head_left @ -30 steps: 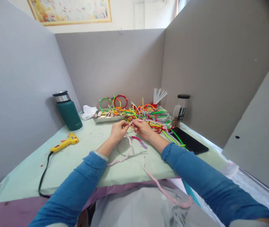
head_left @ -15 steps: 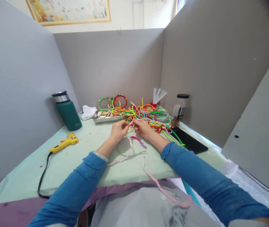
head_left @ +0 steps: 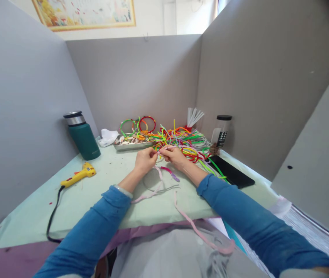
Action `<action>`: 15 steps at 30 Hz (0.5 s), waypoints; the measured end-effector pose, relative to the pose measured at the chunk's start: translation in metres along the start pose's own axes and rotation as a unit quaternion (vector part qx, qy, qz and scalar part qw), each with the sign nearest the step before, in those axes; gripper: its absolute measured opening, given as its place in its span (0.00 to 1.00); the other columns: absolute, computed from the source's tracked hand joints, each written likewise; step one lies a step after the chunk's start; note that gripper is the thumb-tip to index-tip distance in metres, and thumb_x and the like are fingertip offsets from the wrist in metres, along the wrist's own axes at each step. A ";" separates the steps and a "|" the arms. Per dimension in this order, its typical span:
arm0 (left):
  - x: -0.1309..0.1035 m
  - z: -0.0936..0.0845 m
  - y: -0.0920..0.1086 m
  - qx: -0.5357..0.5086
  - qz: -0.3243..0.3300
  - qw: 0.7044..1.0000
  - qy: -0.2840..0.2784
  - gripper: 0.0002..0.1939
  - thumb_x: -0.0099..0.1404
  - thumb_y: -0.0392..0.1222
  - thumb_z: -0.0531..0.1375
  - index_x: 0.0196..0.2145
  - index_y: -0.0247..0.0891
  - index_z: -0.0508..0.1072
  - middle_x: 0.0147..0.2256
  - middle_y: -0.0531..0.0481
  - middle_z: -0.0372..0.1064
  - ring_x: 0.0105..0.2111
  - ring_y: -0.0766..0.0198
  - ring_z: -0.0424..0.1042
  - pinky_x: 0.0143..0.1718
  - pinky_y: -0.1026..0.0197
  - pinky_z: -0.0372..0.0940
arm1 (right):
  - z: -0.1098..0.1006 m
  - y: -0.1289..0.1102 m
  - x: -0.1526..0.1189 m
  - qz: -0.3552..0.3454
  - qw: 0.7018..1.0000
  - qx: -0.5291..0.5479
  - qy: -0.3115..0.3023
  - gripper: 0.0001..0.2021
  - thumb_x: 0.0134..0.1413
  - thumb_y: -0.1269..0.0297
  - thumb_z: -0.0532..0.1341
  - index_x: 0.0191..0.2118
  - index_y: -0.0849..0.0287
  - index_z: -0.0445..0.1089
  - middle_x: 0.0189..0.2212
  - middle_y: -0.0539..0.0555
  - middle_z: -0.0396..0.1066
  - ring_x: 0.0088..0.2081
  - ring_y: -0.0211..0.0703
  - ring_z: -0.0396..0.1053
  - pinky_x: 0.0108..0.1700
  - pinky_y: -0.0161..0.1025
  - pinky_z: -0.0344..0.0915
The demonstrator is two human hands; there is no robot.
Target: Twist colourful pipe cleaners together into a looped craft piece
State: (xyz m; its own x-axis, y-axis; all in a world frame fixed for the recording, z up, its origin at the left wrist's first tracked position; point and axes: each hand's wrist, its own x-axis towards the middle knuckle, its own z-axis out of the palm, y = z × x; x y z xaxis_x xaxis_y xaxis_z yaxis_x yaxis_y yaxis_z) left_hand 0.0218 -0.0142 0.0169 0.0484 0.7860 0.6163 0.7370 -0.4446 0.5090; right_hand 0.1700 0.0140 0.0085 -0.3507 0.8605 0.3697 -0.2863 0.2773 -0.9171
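Observation:
My left hand (head_left: pixel 146 160) and my right hand (head_left: pixel 176 157) meet above the middle of the table, fingertips pinched almost together. Between them runs a pale pink pipe cleaner (head_left: pixel 160 178), gripped by both hands; one length hangs below my left fingers onto the cloth. Exactly how it is wound at the fingertips is too small to make out. Under the hands lies a thin grey wire loop (head_left: pixel 164 189), with a magenta-and-purple wrapped stretch (head_left: pixel 170 173) on it. Another pale pink strip (head_left: pixel 194 226) trails over the table's front edge onto my lap.
A pile of coloured pipe cleaners (head_left: pixel 178 137) lies just behind my hands, beside a metal tray (head_left: pixel 134 146) of shells. At left are a yellow glue gun (head_left: pixel 79 177) and a green bottle (head_left: pixel 85 139). A black phone (head_left: pixel 232 172) and a clear jar (head_left: pixel 220 133) are right.
My right hand has shifted slightly left, closing up on my left fingertips, and its hold on the pink pipe cleaner has changed a little. The left hand has stayed put.

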 end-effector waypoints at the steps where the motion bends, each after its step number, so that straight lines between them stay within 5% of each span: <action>1: 0.000 0.000 0.000 -0.010 -0.007 1.000 0.002 0.07 0.54 0.42 0.55 0.24 0.37 0.70 0.20 0.52 0.66 0.20 0.69 0.61 0.24 0.67 0.53 | 0.000 -0.001 0.000 -0.012 1.000 -0.016 -0.007 0.13 0.38 0.57 0.65 0.24 0.61 0.64 0.13 0.43 0.55 0.16 0.28 0.49 0.19 0.31 0.45; 8: 0.007 -0.001 -0.006 -0.117 -0.087 0.989 -0.018 0.10 0.51 0.46 0.59 0.23 0.35 0.69 0.17 0.55 0.62 0.17 0.71 0.59 0.20 0.68 0.54 | -0.005 0.006 0.002 -0.035 0.995 -0.087 -0.027 0.13 0.41 0.55 0.63 0.28 0.60 0.64 0.13 0.42 0.54 0.16 0.29 0.50 0.19 0.31 0.46; 15: 0.006 -0.007 0.001 -0.330 -0.172 0.918 -0.139 0.14 0.47 0.47 0.64 0.24 0.33 0.67 0.17 0.56 0.59 0.15 0.74 0.56 0.15 0.68 0.52 | -0.006 0.005 0.003 -0.027 0.998 -0.060 0.000 0.12 0.40 0.57 0.63 0.28 0.60 0.65 0.15 0.43 0.56 0.16 0.29 0.50 0.19 0.31 0.46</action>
State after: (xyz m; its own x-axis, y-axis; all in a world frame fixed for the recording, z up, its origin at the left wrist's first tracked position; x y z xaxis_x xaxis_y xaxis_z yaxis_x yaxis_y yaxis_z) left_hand 0.0178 -0.0128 0.0249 0.1262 0.9673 0.2202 0.1769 -0.2403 0.9544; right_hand 0.1728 0.0205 0.0037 -0.3381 0.8428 0.4188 -0.1954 0.3725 -0.9072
